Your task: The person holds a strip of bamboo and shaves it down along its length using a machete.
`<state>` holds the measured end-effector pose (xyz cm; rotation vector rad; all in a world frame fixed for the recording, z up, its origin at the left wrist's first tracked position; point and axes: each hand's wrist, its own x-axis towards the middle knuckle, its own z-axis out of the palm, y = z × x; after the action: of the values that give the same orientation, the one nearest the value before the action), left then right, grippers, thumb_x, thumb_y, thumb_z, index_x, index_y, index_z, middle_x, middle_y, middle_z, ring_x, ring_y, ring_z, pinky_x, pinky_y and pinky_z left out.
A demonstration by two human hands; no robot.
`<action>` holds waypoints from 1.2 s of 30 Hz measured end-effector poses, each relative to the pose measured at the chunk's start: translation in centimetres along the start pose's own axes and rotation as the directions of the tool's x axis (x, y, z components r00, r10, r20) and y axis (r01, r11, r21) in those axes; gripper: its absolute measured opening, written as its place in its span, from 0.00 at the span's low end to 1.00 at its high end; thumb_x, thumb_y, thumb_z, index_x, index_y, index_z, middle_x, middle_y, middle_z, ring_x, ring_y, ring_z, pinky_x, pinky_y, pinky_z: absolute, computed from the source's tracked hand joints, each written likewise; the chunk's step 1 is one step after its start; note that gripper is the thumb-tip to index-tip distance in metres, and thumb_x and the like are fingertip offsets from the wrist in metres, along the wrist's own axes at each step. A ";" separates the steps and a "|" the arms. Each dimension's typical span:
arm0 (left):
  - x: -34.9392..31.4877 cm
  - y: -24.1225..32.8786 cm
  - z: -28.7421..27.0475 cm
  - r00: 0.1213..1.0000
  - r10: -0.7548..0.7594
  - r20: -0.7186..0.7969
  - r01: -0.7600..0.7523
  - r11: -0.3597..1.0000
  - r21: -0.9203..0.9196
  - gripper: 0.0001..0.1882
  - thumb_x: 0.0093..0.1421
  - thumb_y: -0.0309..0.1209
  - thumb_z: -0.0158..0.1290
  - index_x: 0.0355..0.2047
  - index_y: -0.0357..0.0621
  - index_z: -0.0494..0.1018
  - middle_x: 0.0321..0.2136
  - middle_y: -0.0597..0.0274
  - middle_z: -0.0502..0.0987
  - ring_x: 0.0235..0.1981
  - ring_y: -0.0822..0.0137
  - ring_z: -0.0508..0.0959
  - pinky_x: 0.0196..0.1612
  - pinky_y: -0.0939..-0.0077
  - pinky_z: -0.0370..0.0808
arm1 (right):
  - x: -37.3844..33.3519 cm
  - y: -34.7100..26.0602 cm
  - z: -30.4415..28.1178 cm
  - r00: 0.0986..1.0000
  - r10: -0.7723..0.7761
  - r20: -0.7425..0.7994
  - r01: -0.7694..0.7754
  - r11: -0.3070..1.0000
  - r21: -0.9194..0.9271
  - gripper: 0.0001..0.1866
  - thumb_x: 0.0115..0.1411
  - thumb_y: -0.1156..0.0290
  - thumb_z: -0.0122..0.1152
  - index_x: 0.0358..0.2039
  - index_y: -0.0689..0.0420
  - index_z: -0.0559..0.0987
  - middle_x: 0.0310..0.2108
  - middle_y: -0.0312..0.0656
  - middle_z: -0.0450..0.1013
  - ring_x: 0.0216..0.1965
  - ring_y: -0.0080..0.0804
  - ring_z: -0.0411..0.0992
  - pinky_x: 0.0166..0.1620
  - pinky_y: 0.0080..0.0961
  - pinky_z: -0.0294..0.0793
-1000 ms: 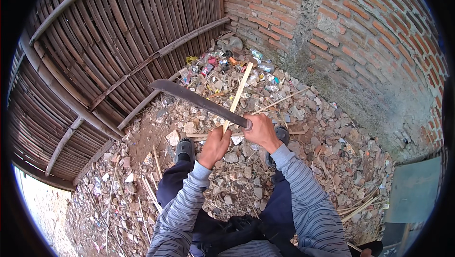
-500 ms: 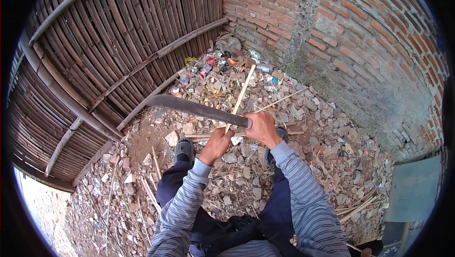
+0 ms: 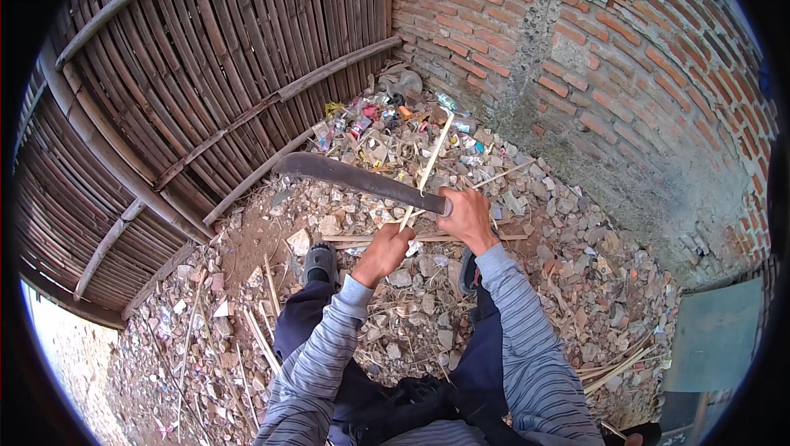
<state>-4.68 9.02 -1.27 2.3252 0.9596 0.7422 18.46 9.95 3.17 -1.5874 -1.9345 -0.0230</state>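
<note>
Our right fingers (image 3: 457, 204) are clamped on the handle of the machete (image 3: 354, 178), whose blade runs left and slightly far from that fist. Our left fingers (image 3: 397, 236) are closed round the near end of a thin stick (image 3: 428, 168), which slants far and right, crossing under the blade close to the right hand (image 3: 466, 217). Rubble (image 3: 568, 265) lies below, between fence (image 3: 181, 76) and brick wall (image 3: 625, 76).

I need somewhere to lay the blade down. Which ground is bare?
A bare dirt patch lies between the bamboo fence and the left shoe. The litter heap in the corner and rubble along the brick wall are crowded.
</note>
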 end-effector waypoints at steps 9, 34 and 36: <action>0.9 2.7 -1.4 0.902 -0.386 0.193 0.430 0.838 -0.336 0.19 0.68 0.37 0.45 0.35 0.29 0.74 0.30 0.32 0.77 0.34 0.37 0.77 0.40 0.46 0.69 | 1.0 3.0 -1.3 0.982 0.077 -0.172 -0.082 0.996 -0.022 0.15 0.42 0.66 0.68 0.34 0.51 0.87 0.20 0.48 0.79 0.24 0.51 0.81 0.29 0.47 0.77; -1.1 -0.8 1.9 0.916 0.317 -0.244 -0.304 0.948 0.089 0.16 0.60 0.24 0.53 0.48 0.32 0.73 0.29 0.41 0.73 0.29 0.41 0.72 0.34 0.49 0.69 | 0.2 1.2 -1.3 0.997 0.005 0.071 0.005 0.991 -0.132 0.16 0.41 0.66 0.70 0.35 0.49 0.86 0.21 0.49 0.80 0.25 0.51 0.81 0.30 0.47 0.75; -0.8 -0.8 2.0 0.952 0.239 -0.189 -0.241 0.970 0.014 0.12 0.65 0.28 0.49 0.43 0.31 0.72 0.28 0.38 0.72 0.30 0.39 0.72 0.34 0.47 0.67 | 1.5 3.4 -2.0 0.994 0.075 -0.073 -0.081 0.993 -0.083 0.16 0.43 0.66 0.70 0.36 0.49 0.87 0.23 0.50 0.81 0.26 0.52 0.81 0.32 0.48 0.76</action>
<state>-4.21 8.43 -3.49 2.4229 0.7539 1.0802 22.30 11.41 4.28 -1.6952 -1.8383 -0.1294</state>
